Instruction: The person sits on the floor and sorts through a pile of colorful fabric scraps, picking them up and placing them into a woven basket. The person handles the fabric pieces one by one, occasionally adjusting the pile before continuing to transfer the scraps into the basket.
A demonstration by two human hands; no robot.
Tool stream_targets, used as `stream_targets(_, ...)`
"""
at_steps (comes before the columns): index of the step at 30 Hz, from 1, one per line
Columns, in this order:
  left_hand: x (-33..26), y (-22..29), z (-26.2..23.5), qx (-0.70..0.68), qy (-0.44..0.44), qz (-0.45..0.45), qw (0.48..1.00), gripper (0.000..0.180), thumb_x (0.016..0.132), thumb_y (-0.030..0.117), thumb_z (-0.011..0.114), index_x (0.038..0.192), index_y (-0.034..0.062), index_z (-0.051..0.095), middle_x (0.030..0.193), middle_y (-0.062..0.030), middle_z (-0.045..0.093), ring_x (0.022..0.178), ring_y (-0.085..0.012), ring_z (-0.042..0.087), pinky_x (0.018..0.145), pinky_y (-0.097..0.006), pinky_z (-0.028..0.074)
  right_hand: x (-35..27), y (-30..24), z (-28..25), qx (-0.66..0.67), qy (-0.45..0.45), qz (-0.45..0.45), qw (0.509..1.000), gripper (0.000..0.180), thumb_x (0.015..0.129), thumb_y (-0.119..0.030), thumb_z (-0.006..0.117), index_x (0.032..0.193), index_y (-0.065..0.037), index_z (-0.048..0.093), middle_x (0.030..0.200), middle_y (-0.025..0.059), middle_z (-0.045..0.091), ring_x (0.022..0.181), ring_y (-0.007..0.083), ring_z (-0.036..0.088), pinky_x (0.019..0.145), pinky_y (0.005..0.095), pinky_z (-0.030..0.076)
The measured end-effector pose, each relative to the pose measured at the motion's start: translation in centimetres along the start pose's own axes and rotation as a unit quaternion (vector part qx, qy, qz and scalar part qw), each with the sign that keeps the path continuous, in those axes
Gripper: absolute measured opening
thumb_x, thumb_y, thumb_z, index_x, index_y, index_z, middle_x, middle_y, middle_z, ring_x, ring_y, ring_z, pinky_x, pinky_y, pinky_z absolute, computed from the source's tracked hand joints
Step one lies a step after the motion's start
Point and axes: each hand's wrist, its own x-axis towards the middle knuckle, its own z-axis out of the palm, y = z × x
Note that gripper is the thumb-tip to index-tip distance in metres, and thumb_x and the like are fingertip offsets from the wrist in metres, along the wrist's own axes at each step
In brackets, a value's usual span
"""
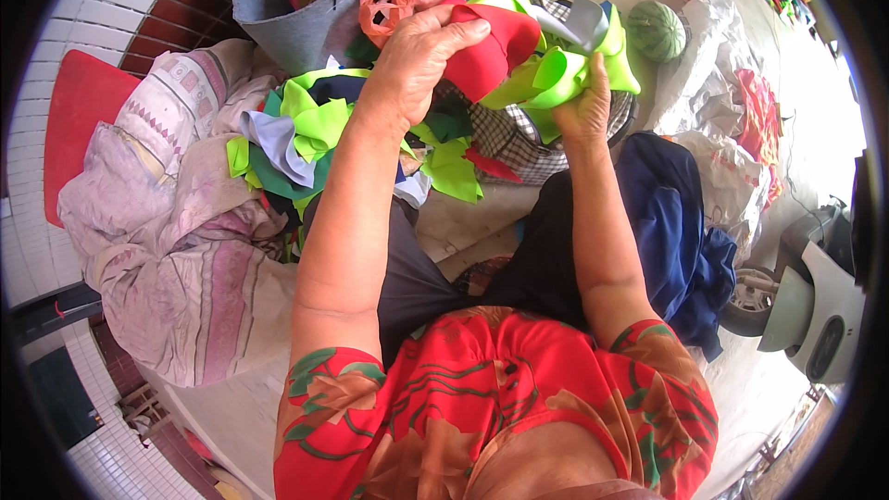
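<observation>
My left hand [417,60] is raised in front of me, its thumb and fingers closed on a red fabric scrap [500,42]. To its right, my right hand [587,106] grips lime-green fabric scraps [556,74], which curl up around its fingers. A grey scrap [585,22] sticks up among the green ones. Below both hands stands a black-and-white checked bag [523,143], partly hidden by the fabric. Left of it lies a heap of lime, dark green and grey-blue scraps [296,134].
A pale patterned cloth bundle [190,250] spreads on the left. Behind are a grey felt container [278,23] and an orange plastic bag [396,7]. To the right are a striped green melon [657,31], a white sack [708,60], navy cloth [662,222] and a scooter [815,306].
</observation>
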Motion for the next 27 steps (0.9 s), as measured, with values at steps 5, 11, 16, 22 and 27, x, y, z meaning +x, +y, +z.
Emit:
stream_targets(5,-0.7,1.4,-0.5,-0.053,0.023,-0.024,0.998,0.02,0.079,0.016,0.062,0.094,0.0022,0.063,0.086,-0.0034,0.064,0.079,-0.0115,0.059,0.077,-0.025,0.045,-1.1,0.5,1.3,-0.039,-0.022,-0.004,0.999,0.045,0.078,-0.023,0.066,0.117,-0.005,0.05,0.11,0.0098,0.059,0.1,0.0271,0.057,0.092,0.0426,0.045)
stream_targets(11,-1.4,1.6,-1.6,0.11,-0.012,-0.044,0.993,0.027,0.075,0.014,0.063,0.099,0.0027,0.063,0.089,-0.0017,0.064,0.082,-0.0089,0.057,0.08,-0.024,0.043,-2.2,1.6,2.3,-0.221,-0.059,0.004,0.974,0.046,0.07,-0.003,0.061,0.114,-0.003,0.049,0.102,0.0097,0.059,0.092,0.0216,0.058,0.083,0.0342,0.049)
stream_targets(16,-2.1,1.8,-1.4,0.161,-0.029,-0.078,0.983,0.028,0.075,0.012,0.062,0.1,0.0027,0.063,0.086,0.0007,0.063,0.078,-0.0063,0.055,0.077,-0.021,0.042,-3.3,2.4,3.4,-0.253,-0.154,0.05,0.954,0.071,0.067,-0.008,0.067,0.132,-0.005,0.039,0.115,0.007,0.054,0.101,0.0194,0.054,0.09,0.0326,0.045)
stream_targets(22,-1.9,0.0,-0.4,0.213,-0.024,-0.04,0.976,0.022,0.069,0.019,0.064,0.079,-0.0003,0.058,0.07,-0.0024,0.055,0.062,-0.0081,0.048,0.059,-0.022,0.039,-3.7,4.5,2.1,-0.26,-0.126,0.094,0.953,0.048,0.067,-0.004,0.07,0.113,-0.004,0.053,0.103,0.0054,0.06,0.094,0.0179,0.057,0.087,0.0311,0.045)
stream_targets(27,-2.1,-0.4,0.5,0.143,-0.05,-0.041,0.988,0.037,0.075,0.028,0.066,0.1,0.0022,0.057,0.089,-0.0014,0.057,0.081,-0.0075,0.051,0.072,-0.021,0.04,-3.4,5.2,1.0,-0.332,-0.078,0.009,0.94,0.036,0.07,-0.004,0.063,0.106,-0.005,0.057,0.093,0.0034,0.06,0.085,0.0164,0.057,0.076,0.0294,0.046)
